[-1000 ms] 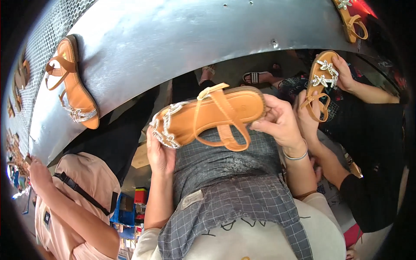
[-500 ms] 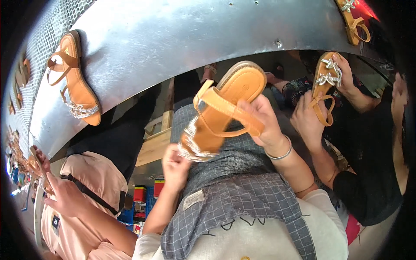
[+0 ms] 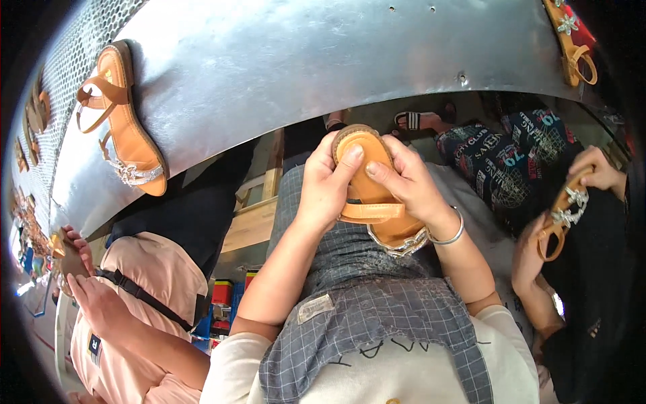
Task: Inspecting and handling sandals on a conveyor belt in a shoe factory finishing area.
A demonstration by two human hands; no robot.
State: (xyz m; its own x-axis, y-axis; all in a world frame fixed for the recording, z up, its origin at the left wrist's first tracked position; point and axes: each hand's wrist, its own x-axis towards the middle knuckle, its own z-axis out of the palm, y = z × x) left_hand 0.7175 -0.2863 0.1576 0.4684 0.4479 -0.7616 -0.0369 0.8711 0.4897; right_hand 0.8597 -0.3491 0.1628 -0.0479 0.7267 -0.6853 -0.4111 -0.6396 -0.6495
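Observation:
Above my lap I hold a tan sandal (image 3: 367, 182) in both hands, its heel end pointing away from me. My left hand (image 3: 330, 178) grips the left side of the heel, thumb pressed on the insole. On the other side my right hand (image 3: 410, 178) is closed around the heel, its thumb also lying on the insole. The ankle strap crosses below my thumbs, and the silvery front strap shows close to my right wrist. My other fingers are partly hidden under the sole.
A metal table (image 3: 289, 60) curves across the far side. Another tan sandal (image 3: 128, 128) lies at its left, a further sandal (image 3: 572, 44) at its right. Co-workers on both sides hold sandals; the right one's sandal (image 3: 566, 212) is jewelled. A wooden frame (image 3: 252, 225) stands beyond my left forearm.
My left hand has moved from the sandal's front strap up to its heel. The sandal has turned, its toe now nearer me and to the right. The right co-worker's sandal has moved right and lower.

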